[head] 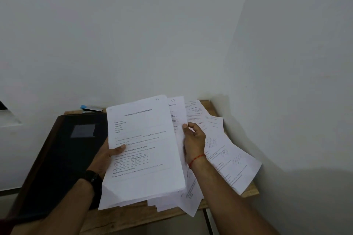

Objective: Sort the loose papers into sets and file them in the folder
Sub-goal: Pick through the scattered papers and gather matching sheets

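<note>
We thumb-clamp the S1 stack (145, 139) in the left grip (109, 155), likely to read labels; right grip (193, 139) pinches the S4 sheet (175, 108) behind.

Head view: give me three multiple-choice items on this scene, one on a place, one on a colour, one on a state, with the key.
1. Where is the dark folder relative to the held paper stack?
A. to its left, on the table
B. to its right
C. on top of it

2. What colour is the thread at the right hand wrist?
A. blue
B. red
C. green

3. What is the left hand doing?
A. lying flat on the wood
B. gripping the paper stack, thumb on the top sheet
C. holding a pen

Key: 1 A, the dark cover lies left of the sheets; 2 B, the band shows red; 3 B, its thumb presses the printed page.
</note>
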